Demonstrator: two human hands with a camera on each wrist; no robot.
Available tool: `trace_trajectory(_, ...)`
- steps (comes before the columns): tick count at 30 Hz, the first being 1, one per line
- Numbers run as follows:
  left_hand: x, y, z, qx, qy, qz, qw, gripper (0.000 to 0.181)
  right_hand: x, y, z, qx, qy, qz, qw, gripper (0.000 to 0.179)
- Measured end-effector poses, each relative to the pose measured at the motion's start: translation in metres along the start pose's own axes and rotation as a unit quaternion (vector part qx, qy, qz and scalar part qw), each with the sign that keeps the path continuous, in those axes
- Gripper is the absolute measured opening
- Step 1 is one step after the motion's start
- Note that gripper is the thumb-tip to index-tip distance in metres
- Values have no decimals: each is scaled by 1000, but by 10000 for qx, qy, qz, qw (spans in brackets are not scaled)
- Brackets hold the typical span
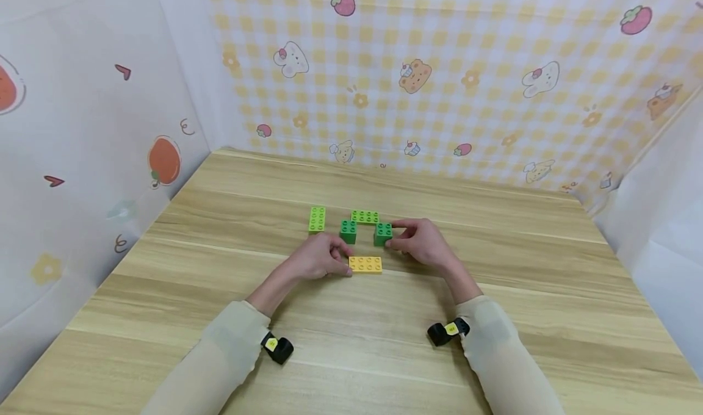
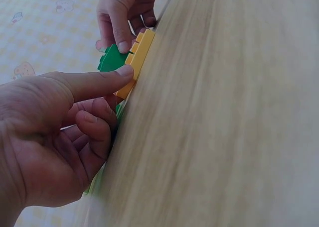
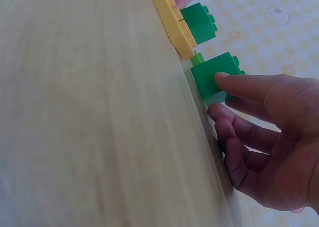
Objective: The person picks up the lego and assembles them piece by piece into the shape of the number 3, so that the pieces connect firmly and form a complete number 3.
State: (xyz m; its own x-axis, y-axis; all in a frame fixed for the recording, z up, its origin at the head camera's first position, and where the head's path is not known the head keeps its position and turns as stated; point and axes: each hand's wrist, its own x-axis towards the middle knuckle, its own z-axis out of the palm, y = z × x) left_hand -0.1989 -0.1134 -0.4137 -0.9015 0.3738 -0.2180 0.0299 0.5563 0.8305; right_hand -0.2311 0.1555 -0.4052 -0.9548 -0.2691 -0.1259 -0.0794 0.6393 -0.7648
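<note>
A yellow eight-stud toy brick [image 1: 365, 265] lies flat on the wooden table, and my left hand [image 1: 323, 257] holds it at its left end, the thumb [image 2: 124, 71] against its near side. Behind it stand two dark green four-stud bricks, side by side with a gap. My right hand [image 1: 421, 240] pinches the right green brick [image 1: 383, 234] between thumb and fingers; in the right wrist view that thumb presses the near face of the green brick [image 3: 213, 76]. The left green brick [image 1: 348, 232] stands just beyond my left fingers.
One lime green brick [image 1: 365, 217] lies crosswise behind the dark green pair. Another lime brick [image 1: 317, 219] lies lengthwise to the left, just past my left hand. A patterned cloth [image 1: 384, 97] hangs along the table's back edge, with white cloth at both sides.
</note>
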Motion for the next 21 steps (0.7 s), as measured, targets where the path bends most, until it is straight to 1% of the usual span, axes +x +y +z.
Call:
trace_trajectory(8,-2,2,1,-14,62,3,10000,33,2,3,2,-51,73,128,9999,51)
trace_trajectory(15,-4,1,1,-85,83,1,9999,34,0,4,-1,209,25,161,9996,53)
trace_trajectory(21,-4,0,1,-92,82,67,9999,33,-6,2,-6,416,-74,45,9991,54)
